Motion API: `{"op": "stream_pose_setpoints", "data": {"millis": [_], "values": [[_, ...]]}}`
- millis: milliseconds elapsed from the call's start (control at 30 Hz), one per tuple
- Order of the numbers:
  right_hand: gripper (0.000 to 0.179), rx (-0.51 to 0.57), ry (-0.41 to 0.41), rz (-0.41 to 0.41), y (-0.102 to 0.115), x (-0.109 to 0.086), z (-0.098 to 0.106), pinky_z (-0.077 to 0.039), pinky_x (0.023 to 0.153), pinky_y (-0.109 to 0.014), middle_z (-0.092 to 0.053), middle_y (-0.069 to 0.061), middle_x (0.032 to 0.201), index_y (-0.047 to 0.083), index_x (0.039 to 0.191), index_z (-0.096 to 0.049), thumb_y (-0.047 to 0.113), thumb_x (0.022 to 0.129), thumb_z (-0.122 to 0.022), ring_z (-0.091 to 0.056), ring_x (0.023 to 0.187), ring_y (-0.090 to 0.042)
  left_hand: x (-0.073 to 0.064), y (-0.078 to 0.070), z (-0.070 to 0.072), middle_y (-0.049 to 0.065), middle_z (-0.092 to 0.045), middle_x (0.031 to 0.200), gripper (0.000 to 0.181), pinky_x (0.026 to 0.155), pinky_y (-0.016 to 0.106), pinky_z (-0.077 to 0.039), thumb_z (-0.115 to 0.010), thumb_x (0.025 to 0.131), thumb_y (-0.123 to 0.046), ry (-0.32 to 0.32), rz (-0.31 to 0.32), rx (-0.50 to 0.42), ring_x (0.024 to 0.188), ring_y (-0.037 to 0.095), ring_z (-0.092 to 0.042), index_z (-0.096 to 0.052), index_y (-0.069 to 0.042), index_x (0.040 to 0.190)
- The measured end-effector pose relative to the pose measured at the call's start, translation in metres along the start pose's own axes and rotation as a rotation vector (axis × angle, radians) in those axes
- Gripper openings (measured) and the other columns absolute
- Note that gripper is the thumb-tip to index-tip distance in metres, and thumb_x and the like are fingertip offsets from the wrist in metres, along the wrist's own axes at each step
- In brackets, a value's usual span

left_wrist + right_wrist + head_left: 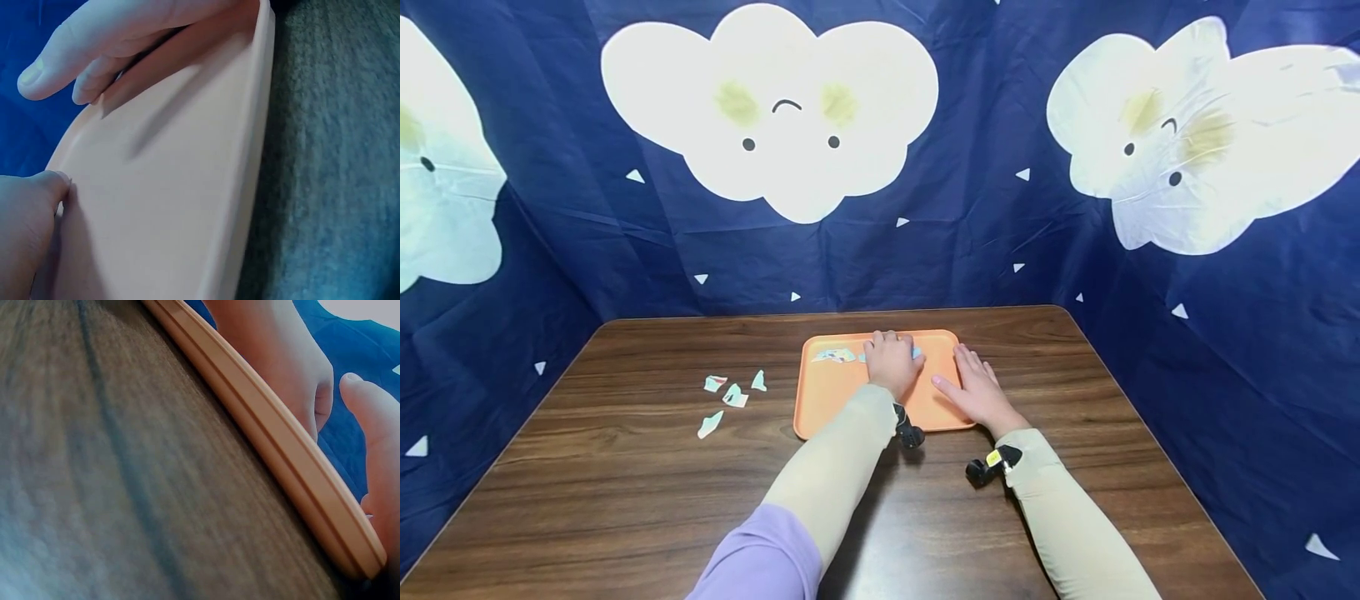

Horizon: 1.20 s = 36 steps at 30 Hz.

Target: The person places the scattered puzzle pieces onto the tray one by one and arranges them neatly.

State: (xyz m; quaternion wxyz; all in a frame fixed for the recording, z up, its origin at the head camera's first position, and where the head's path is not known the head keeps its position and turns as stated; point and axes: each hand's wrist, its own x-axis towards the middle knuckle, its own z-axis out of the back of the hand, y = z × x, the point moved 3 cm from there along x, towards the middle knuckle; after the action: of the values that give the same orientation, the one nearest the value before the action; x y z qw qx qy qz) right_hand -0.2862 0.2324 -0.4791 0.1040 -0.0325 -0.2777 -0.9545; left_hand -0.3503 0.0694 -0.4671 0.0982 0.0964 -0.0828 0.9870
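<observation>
An orange tray [831, 404] lies on the table, with a group of cut picture pieces [833, 356] along its far left part. My left hand [891, 364] reaches over the tray's far half, its fingertips down at light blue pieces [917, 352] that it partly covers. In the left wrist view its thumb [53, 184] points down at the tray surface. My right hand [981, 393] rests along the tray's right edge, fingers extended and thumb spread over the rim. What lies under the left fingers is hidden.
Left of the tray, several loose picture pieces [735, 395] lie scattered on the brown wooden table [625, 467]. A dark blue cloth [985, 250] with white clouds hangs behind and beside the table. Each wrist carries a small black camera [912, 435].
</observation>
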Motion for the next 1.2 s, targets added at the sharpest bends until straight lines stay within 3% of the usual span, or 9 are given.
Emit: {"op": "stream_pose_setpoints", "data": {"millis": [167,300,633,767,967,1200], "values": [[0.09,-0.006,0.0,-0.004,0.0,0.001,0.0,-0.007,0.12,-0.059,-0.017,-0.022,0.165,-0.004,0.158,-0.021,0.059,0.099,-0.048,-0.014,0.152,-0.043,-0.002,0.001,0.001,0.009,-0.061,0.118,0.046,0.091,0.049,-0.036,-0.061,0.095,-0.055,0.0,0.004,-0.031,0.111,0.031,-0.047,-0.068,-0.021,0.124],[0.09,-0.013,0.005,-0.004,0.001,0.001,-0.001,-0.008,0.121,-0.058,-0.017,-0.022,0.166,-0.004,0.158,-0.021,0.058,0.099,-0.047,-0.014,0.152,-0.042,-0.006,0.004,0.007,0.008,-0.06,0.119,0.046,0.093,0.049,-0.035,-0.064,0.093,-0.055,-0.041,-0.003,-0.066,0.113,0.032,-0.046,-0.068,-0.021,0.124],[0.089,-0.013,-0.016,0.019,0.003,-0.001,0.0,-0.009,0.119,-0.062,-0.02,-0.026,0.164,-0.008,0.156,-0.022,0.055,0.099,-0.049,-0.016,0.151,-0.045,-0.027,0.023,0.041,0.007,-0.061,0.118,0.046,0.094,0.049,-0.035,-0.066,0.089,-0.052,-0.085,-0.043,-0.254,0.112,0.032,-0.046,-0.067,-0.021,0.123],[0.091,-0.011,-0.014,0.02,0.0,0.0,-0.001,-0.008,0.12,-0.061,-0.018,-0.025,0.165,-0.006,0.157,-0.02,0.057,0.099,-0.048,-0.014,0.152,-0.044,-0.041,0.041,0.053,0.006,-0.061,0.121,0.044,0.094,0.048,-0.034,-0.066,0.088,-0.049,-0.094,-0.029,-0.31,0.112,0.031,-0.046,-0.067,-0.022,0.123],[0.093,0.01,-0.008,0.02,-0.001,0.001,-0.002,-0.006,0.12,-0.06,-0.017,-0.024,0.165,-0.005,0.158,-0.018,0.059,0.098,-0.048,-0.013,0.152,-0.043,-0.065,0.078,0.066,0.008,-0.061,0.12,0.042,0.094,0.05,-0.034,-0.065,0.088,-0.043,-0.118,0.008,-0.311,0.113,0.033,-0.047,-0.067,-0.022,0.123],[0.093,0.004,-0.004,0.018,-0.001,0.0,0.0,-0.006,0.12,-0.06,-0.017,-0.024,0.165,-0.005,0.158,-0.018,0.06,0.098,-0.048,-0.012,0.152,-0.043,-0.09,0.128,0.069,0.012,-0.061,0.118,0.042,0.094,0.053,-0.035,-0.068,0.085,-0.042,-0.188,0.065,-0.303,0.11,0.038,-0.047,-0.068,-0.021,0.122]]}}
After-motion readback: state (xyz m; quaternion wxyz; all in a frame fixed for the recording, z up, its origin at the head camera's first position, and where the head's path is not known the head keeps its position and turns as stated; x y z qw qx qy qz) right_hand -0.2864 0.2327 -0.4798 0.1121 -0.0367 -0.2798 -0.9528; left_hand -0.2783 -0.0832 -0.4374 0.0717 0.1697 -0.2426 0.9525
